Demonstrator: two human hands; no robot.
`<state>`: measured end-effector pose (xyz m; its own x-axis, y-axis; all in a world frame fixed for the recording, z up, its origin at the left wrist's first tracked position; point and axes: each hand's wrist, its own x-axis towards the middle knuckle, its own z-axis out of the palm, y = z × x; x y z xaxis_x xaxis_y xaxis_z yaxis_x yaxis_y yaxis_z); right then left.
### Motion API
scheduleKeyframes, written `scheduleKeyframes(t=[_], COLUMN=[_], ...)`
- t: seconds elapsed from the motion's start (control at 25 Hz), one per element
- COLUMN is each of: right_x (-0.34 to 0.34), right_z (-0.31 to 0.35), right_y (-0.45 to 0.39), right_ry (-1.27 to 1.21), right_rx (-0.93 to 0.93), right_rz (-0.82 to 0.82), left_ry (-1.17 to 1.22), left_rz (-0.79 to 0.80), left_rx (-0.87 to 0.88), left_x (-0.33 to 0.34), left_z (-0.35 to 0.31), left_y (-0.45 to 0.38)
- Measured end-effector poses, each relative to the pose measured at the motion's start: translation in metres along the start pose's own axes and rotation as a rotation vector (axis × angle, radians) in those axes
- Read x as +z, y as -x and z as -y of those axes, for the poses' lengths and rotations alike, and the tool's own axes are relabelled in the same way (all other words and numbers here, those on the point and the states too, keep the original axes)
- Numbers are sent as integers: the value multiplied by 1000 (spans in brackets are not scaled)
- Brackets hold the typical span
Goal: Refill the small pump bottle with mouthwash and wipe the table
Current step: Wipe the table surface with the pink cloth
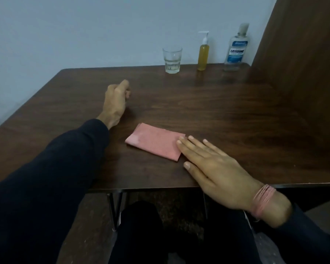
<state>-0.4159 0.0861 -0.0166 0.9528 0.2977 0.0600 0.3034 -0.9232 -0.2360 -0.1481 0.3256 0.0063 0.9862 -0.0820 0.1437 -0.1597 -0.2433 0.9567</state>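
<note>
Grip: right hand [213, 168] flat, fingertips on folded pink cloth [154, 144] edge; left hand [115, 98] loosely curled, empty. Advice: press palm fully onto cloth, sweep desk [217, 103] in overlapping strokes.

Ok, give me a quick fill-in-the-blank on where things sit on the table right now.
1. The right hand lies flat with its fingertips on the folded ____ cloth.
2. Between the glass and the mouthwash bottle stands the ____ bottle.
3. The pump bottle's liquid is ____ in colour.
4. The left hand holds ____.

Missing words: pink; pump; yellow; nothing
</note>
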Motion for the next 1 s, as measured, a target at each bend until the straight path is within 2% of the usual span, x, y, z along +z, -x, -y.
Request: scheduleKeyframes(t=[0.2, 0.4, 0.64, 0.84, 1.0], right_x=[-12, -1, 11, -11, -22], right_z=[-4, 35, 44, 3, -39], right_y=[-49, -106, -34, 13, 38], right_ry=[-180, 50, 59, 1, -107], right_rx=[42, -120, -345, -247, -76], right_rz=[-8, 138, 86, 153, 89], left_ry=[-13, -8, -2, 30, 39], left_rz=[-30, -34, -17, 5, 32], left_rx=[0, -8, -11, -15, 16], left_x=[0, -1, -2, -4, -4], left_z=[-3, -6, 0, 1, 4], left_y=[2, 6, 1, 2, 2])
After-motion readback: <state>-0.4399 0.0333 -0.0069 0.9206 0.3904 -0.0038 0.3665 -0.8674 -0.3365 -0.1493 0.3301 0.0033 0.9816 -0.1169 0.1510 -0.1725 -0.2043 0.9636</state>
